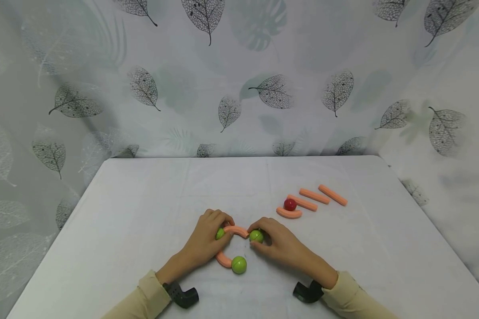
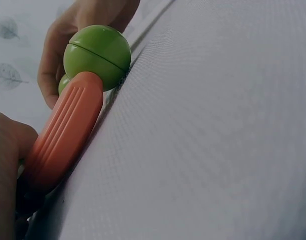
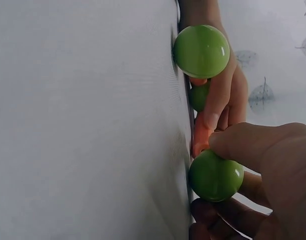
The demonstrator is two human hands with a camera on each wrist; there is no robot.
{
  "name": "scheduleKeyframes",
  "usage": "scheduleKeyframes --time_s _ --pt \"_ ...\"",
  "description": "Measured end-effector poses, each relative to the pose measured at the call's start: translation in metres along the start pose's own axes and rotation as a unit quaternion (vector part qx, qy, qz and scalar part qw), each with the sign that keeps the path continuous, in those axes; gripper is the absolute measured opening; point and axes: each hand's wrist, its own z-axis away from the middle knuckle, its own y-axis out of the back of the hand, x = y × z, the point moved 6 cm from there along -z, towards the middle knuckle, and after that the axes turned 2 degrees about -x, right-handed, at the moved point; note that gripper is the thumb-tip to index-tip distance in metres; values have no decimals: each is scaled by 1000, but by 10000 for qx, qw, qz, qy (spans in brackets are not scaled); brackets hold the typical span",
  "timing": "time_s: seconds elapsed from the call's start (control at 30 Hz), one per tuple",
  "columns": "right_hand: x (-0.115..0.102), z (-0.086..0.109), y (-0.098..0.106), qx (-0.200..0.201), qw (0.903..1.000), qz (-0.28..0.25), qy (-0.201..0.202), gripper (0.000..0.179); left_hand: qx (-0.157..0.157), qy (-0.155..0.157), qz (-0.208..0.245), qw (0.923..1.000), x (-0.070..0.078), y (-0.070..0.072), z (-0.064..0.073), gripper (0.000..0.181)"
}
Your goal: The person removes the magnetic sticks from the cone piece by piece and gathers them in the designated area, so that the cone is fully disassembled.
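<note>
My left hand [image 1: 207,233] grips a green ball [image 1: 220,233] between thumb and fingers, with its fingertips beside the end of an upper curved orange stick [image 1: 236,230]. A lower curved orange stick [image 1: 223,259] runs from under this hand to a second green ball [image 1: 239,265] on the table. In the left wrist view this lower piece shows grooves along its side. On the other side, my right hand [image 1: 281,241] pinches a third green ball [image 3: 216,175] at the free end of the upper curved stick. All these pieces lie low against the white cloth.
At the back right of the white table [image 1: 151,190] lie a short curved orange stick [image 1: 289,213], a red ball [image 1: 289,204] and several straight orange sticks [image 1: 333,195]. A leaf-patterned curtain [image 1: 239,79] hangs behind the table.
</note>
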Motion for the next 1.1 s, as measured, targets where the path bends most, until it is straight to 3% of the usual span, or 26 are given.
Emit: scheduleKeyframes --time_s 0.27,0.5,0.8,1.1 --pt "0 0 4 -57 9998 174 4 26 -17 16 -18 10000 -1 0 0 14" --pt "-1 0 14 157 9992 361 -24 29 -23 50 -14 10000 -2 0 0 14" --pt "2 -2 26 656 9920 1077 0 35 -22 51 -28 10000 0 0 0 13" --pt "5 -2 30 744 9850 1554 -73 36 -11 27 -30 10000 0 1 0 13"
